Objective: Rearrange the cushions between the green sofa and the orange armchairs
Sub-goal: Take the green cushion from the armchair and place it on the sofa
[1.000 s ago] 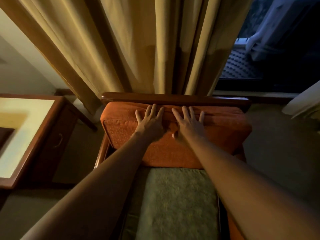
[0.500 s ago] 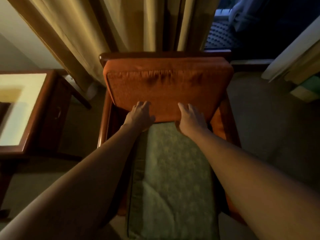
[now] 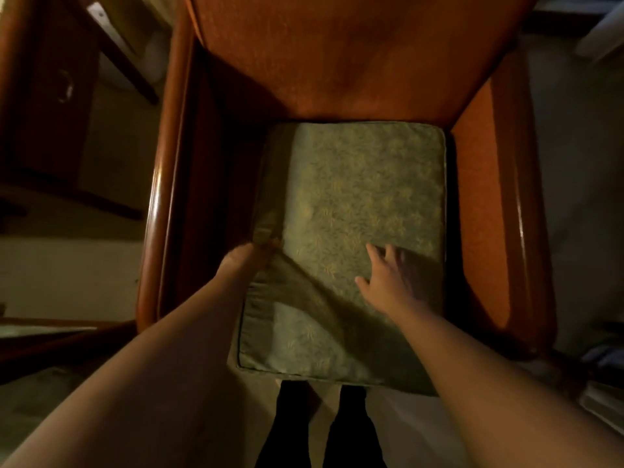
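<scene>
A green patterned seat cushion [image 3: 358, 197] lies on the seat of the orange armchair [image 3: 479, 197], its front edge overhanging the seat. Behind it stands the orange back cushion [image 3: 354, 45], leaning on the chair's back. My left hand [image 3: 244, 261] is at the green cushion's left edge, fingers curled at its side; the grip itself is blurred. On top of the same cushion, near the middle right, my right hand [image 3: 388, 275] rests flat with its fingers spread.
The chair's polished wooden armrests [image 3: 157, 204] flank the seat on both sides. A dark wooden side table [image 3: 50, 96] with a drawer handle stands to the left. My legs [image 3: 320, 430] are right in front of the chair on the carpet.
Both hands came down from the orange back cushion onto the green seat cushion. The view tipped downward, so the curtains have left the frame.
</scene>
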Action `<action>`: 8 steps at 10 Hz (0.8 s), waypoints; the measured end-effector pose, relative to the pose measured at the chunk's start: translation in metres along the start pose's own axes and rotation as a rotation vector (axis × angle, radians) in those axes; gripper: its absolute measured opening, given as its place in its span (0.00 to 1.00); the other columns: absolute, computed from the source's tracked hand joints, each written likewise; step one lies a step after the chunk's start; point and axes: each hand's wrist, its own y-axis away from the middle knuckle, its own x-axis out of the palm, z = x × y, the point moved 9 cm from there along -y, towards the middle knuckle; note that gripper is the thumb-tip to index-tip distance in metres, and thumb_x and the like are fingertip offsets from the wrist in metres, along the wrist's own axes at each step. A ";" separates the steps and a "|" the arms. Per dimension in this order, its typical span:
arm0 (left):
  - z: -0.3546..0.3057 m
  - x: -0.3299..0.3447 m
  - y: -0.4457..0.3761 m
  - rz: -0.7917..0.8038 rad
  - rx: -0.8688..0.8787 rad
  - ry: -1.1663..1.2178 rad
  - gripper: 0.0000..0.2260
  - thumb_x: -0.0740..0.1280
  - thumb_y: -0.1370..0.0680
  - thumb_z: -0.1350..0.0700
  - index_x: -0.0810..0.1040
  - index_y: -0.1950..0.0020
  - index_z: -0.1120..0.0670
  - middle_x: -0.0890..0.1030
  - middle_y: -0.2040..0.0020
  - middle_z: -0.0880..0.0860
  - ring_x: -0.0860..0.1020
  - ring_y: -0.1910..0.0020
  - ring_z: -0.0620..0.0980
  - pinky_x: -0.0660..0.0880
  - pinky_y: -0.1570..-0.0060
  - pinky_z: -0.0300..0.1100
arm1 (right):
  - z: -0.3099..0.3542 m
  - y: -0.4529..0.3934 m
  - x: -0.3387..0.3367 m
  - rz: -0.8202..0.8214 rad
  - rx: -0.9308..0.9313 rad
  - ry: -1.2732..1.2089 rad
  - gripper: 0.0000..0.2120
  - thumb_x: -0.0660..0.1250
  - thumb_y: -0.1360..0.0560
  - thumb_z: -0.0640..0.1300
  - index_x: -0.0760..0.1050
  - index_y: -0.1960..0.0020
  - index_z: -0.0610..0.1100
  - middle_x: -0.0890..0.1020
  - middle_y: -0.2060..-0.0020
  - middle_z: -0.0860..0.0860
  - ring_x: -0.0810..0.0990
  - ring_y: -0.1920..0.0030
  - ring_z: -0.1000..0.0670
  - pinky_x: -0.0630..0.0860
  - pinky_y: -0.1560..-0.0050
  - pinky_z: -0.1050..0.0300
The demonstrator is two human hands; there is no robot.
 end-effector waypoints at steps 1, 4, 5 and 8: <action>0.033 0.022 0.011 -0.162 -0.452 1.313 0.24 0.57 0.19 0.47 0.66 0.30 0.63 0.69 0.30 0.63 0.68 0.32 0.60 0.64 0.32 0.47 | 0.007 0.000 -0.006 -0.027 0.014 0.030 0.32 0.62 0.24 0.58 0.57 0.25 0.48 0.62 0.30 0.42 0.61 0.31 0.40 0.63 0.33 0.43; -0.006 -0.084 0.080 -0.158 -0.132 0.820 0.24 0.61 0.23 0.41 0.78 0.46 0.63 0.81 0.49 0.62 0.80 0.52 0.58 0.72 0.60 0.42 | 0.083 0.034 -0.090 0.057 -0.157 -0.208 0.31 0.61 0.22 0.56 0.56 0.24 0.48 0.60 0.27 0.43 0.62 0.29 0.40 0.63 0.33 0.42; -0.041 -0.130 0.121 -0.177 -0.079 0.795 0.22 0.60 0.22 0.44 0.78 0.47 0.63 0.81 0.53 0.61 0.80 0.54 0.58 0.74 0.60 0.44 | 0.101 0.059 -0.145 0.050 -0.255 -0.200 0.27 0.62 0.23 0.50 0.59 0.27 0.47 0.65 0.31 0.43 0.65 0.31 0.39 0.64 0.35 0.42; -0.130 -0.247 0.233 -0.190 -0.106 1.250 0.11 0.64 0.24 0.57 0.76 0.48 0.63 0.79 0.65 0.55 0.78 0.71 0.51 0.77 0.76 0.39 | 0.036 0.110 -0.295 0.039 -0.179 -0.359 0.18 0.54 0.18 0.48 0.70 0.34 0.40 0.74 0.36 0.38 0.73 0.37 0.39 0.69 0.39 0.49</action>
